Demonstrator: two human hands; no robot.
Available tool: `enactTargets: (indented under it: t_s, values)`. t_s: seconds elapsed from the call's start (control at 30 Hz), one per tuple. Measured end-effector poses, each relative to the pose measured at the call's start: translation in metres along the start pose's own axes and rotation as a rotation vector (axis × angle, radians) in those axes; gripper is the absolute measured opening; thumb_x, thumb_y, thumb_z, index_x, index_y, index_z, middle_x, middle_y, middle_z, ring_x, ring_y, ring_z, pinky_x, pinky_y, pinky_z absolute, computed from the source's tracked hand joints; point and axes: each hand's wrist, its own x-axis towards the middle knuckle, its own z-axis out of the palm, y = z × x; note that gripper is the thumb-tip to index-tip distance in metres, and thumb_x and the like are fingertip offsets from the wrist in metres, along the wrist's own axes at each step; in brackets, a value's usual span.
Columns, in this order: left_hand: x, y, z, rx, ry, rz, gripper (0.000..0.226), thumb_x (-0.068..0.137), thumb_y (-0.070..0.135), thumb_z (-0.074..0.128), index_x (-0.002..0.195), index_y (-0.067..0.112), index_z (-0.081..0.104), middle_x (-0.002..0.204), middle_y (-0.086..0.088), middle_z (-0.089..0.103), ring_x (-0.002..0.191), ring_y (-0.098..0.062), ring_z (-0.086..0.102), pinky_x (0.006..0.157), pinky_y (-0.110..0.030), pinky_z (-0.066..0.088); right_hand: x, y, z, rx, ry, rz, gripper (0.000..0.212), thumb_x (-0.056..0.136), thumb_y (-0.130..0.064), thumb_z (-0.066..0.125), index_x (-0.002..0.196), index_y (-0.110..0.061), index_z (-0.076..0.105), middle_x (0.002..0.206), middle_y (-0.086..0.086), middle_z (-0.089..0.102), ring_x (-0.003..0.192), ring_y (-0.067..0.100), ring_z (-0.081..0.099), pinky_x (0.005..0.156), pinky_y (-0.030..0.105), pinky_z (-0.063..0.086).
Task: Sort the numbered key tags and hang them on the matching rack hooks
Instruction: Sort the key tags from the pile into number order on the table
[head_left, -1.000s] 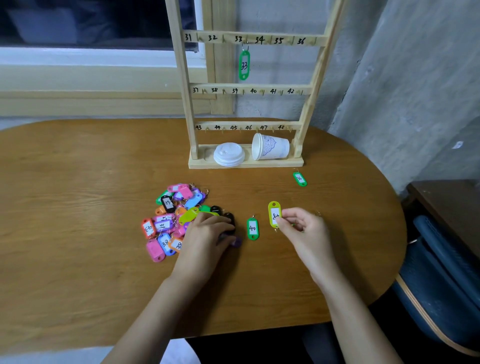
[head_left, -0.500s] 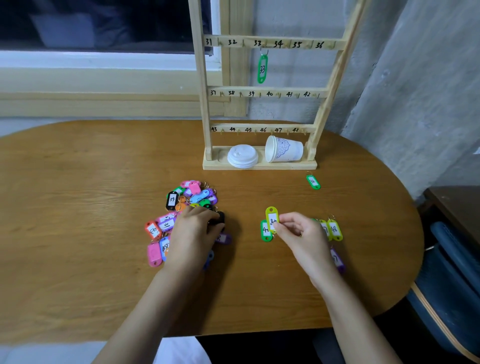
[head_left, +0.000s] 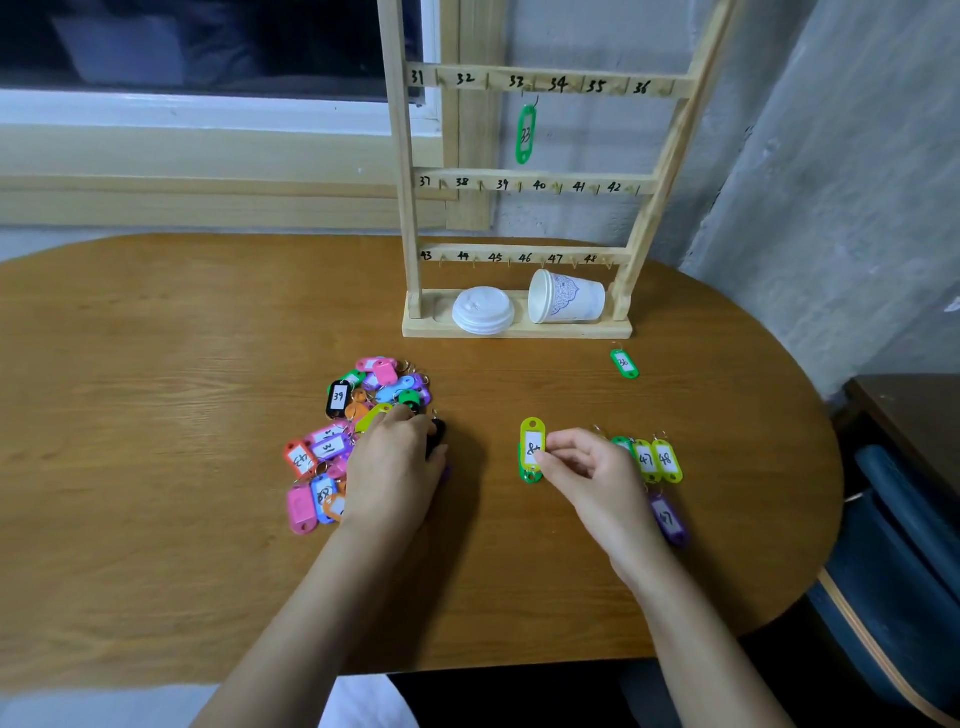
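A pile of coloured numbered key tags (head_left: 337, 447) lies left of the table's middle. My left hand (head_left: 395, 473) rests on its right side, thumb and fingers curled round a black tag (head_left: 438, 434). My right hand (head_left: 587, 467) pinches a yellow-green tag (head_left: 532, 441) by its right edge, just over a green tag (head_left: 530, 475). Beside that hand lie two yellow-green tags marked 47 (head_left: 645, 460) and 48 (head_left: 668, 460), plus a purple tag (head_left: 671, 519). The wooden rack (head_left: 410, 208) stands at the back; a green tag 33 (head_left: 526, 134) hangs on its top row.
A single green tag (head_left: 624, 364) lies in front of the rack's right foot. On the rack's base sit a stack of white lids (head_left: 483, 310) and a paper cup (head_left: 569, 299) on its side. A dark chair (head_left: 893, 545) stands past the table's right edge.
My right hand carried the yellow-green tag a little left, over the green tag. My left hand slid up the pile onto the black tag. The view shifted, showing more tags on the right.
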Motion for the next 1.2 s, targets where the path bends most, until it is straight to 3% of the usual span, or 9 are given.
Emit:
enactTargets:
  t_s: [0.1,0.33,0.6,0.77,0.9,1.07,1.2]
  values:
    - [0.000,0.001,-0.001,0.003,-0.004,-0.031,0.027,0.085,0.032,0.066,0.104,0.012,0.065,0.102,-0.004,0.058,0.093,-0.024,0.056,0.068,-0.035,0.050,-0.001,0.000,-0.001,-0.012,0.008,0.003,0.014,0.084,-0.012,0.069,0.095,-0.020,0.069,0.087,-0.003,0.072,0.081,0.004,0.067,0.076,0.020,0.054]
    - [0.001,0.003,-0.005,-0.014,-0.008,-0.052,0.021,0.087,0.020,0.060,0.105,0.011,0.065,0.102,-0.007,0.061,0.091,-0.026,0.058,0.070,-0.036,0.048,-0.002,0.000,0.000,-0.031,-0.006,0.006,0.019,0.085,-0.014,0.068,0.103,-0.017,0.070,0.090,-0.005,0.071,0.084,0.002,0.066,0.078,0.021,0.055]
    - [0.002,0.004,-0.005,0.017,0.061,-0.076,0.016,0.087,0.009,0.051,0.099,0.008,0.062,0.092,-0.010,0.063,0.083,-0.030,0.057,0.058,-0.033,0.036,0.000,-0.002,-0.001,0.021,-0.017,0.016,0.024,0.085,-0.008,0.066,0.101,-0.025,0.069,0.092,-0.006,0.070,0.087,0.004,0.064,0.076,0.019,0.052]
    - [-0.003,0.000,-0.004,0.065,0.242,0.000,0.019,0.067,0.000,0.069,0.081,0.012,0.072,0.065,-0.006,0.066,0.073,-0.033,0.056,0.059,-0.033,0.036,0.000,-0.009,-0.008,0.031,-0.042,-0.006,0.018,0.081,-0.002,0.068,0.093,-0.015,0.073,0.086,-0.001,0.071,0.074,-0.003,0.059,0.067,0.010,0.047]
    - [-0.003,0.002,-0.008,-0.003,0.250,-0.011,0.021,0.074,0.005,0.068,0.088,0.020,0.074,0.071,-0.004,0.070,0.079,-0.032,0.057,0.070,-0.036,0.036,0.000,-0.011,-0.013,-0.023,-0.042,-0.045,0.015,0.083,-0.006,0.067,0.088,-0.019,0.073,0.081,-0.002,0.068,0.065,-0.006,0.051,0.062,0.008,0.043]
    - [-0.004,0.002,-0.007,-0.265,0.143,-0.023,0.021,0.082,0.001,0.062,0.098,0.011,0.071,0.096,-0.002,0.066,0.080,-0.018,0.058,0.065,-0.027,0.042,0.002,-0.008,-0.022,-0.013,-0.035,-0.038,0.015,0.086,-0.007,0.064,0.090,-0.019,0.072,0.087,-0.005,0.070,0.075,-0.005,0.055,0.069,0.006,0.042]
    - [-0.004,0.007,-0.006,-0.358,0.157,-0.025,0.016,0.082,0.001,0.064,0.094,0.010,0.070,0.087,0.000,0.067,0.078,-0.013,0.059,0.065,-0.016,0.038,0.001,-0.005,-0.027,0.013,-0.014,-0.038,0.018,0.086,-0.006,0.063,0.091,-0.021,0.073,0.086,-0.008,0.070,0.079,-0.001,0.058,0.071,0.010,0.045]
